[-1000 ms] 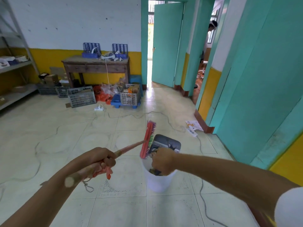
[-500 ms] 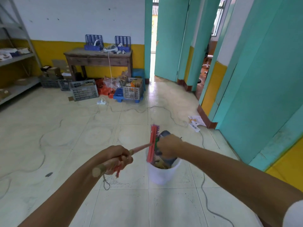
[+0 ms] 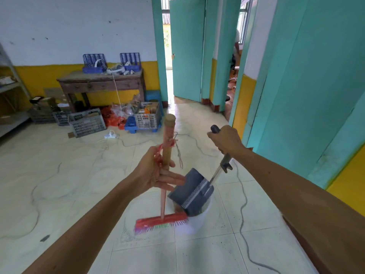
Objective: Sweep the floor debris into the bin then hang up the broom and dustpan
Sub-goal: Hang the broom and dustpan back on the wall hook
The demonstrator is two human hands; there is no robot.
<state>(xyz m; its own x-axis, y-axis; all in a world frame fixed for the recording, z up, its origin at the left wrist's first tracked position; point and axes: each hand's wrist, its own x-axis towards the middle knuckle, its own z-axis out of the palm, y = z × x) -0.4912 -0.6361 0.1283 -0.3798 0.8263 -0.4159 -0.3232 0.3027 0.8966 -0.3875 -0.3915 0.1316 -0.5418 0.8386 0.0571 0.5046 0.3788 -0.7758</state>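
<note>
The broom (image 3: 163, 196) stands upright with its red head on the floor beside the white bin (image 3: 197, 220). My left hand (image 3: 156, 171) holds its wooden handle loosely between thumb and palm, fingers stretched out. A string loop hangs from the handle's top. My right hand (image 3: 227, 140) grips the black handle of the dark grey dustpan (image 3: 190, 191), which is tipped mouth-down over the bin. What lies inside the bin is hidden by the pan.
A black cable (image 3: 244, 214) snakes over the tiled floor right of the bin. Plastic crates (image 3: 87, 122) and a wooden table (image 3: 102, 82) line the far wall. Teal doors (image 3: 308, 86) stand at right, an open doorway (image 3: 167, 56) ahead. A person is partly visible through the right-hand doorway.
The broom swung from horizontal over the bin to upright with its head on the floor. My right hand moved up from the pan to the dustpan's handle end, lifting the pan.
</note>
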